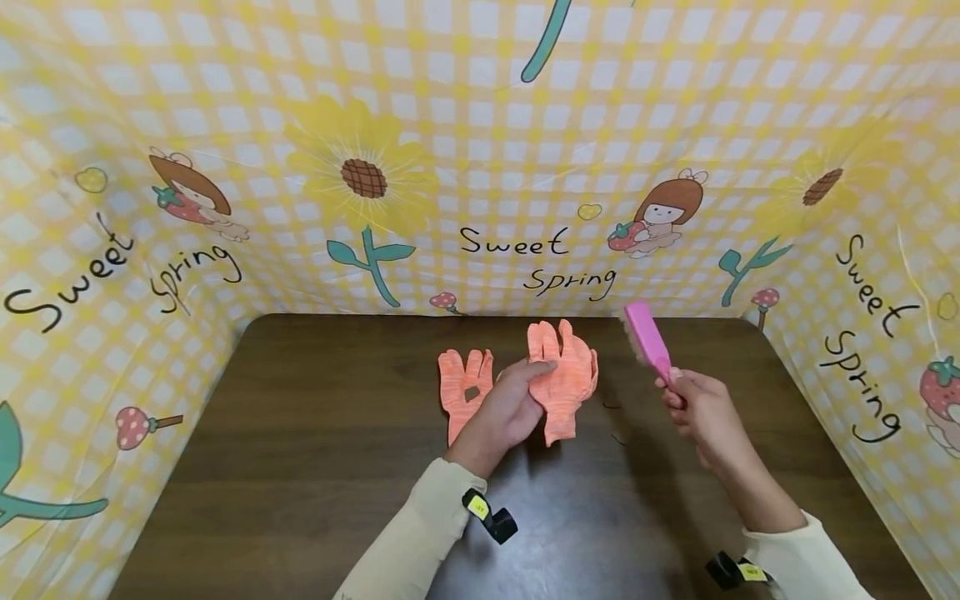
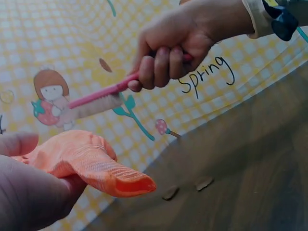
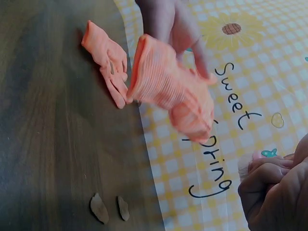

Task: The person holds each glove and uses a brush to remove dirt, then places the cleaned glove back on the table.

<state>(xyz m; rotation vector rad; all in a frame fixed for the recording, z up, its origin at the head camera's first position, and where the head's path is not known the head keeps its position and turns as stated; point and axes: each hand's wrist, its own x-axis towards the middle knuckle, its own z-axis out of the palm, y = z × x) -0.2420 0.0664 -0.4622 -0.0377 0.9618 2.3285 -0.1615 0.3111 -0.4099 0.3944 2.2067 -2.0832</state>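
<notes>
My left hand point(image 1: 510, 408) pinches an orange knitted glove point(image 1: 567, 379) between thumb and fingers, holding it above the table. Its cuff opening faces the camera in the left wrist view, where the glove point(image 2: 79, 154) looks rounded. Off to the right, my right hand point(image 1: 703, 410) has its fingers curled round the handle of a pink brush point(image 1: 647, 335). Pale bristles point(image 2: 96, 107) point down from the brush head, apart from the glove. A second orange glove point(image 1: 456, 385) lies on the table left of my left hand, with a small dark patch on it.
Two thin brown flakes point(image 3: 99, 208) lie on the dark wooden table point(image 1: 300, 467), below and between the hands. Yellow checked cloth point(image 1: 480, 167) with flowers and lettering rises along the table's back and sides.
</notes>
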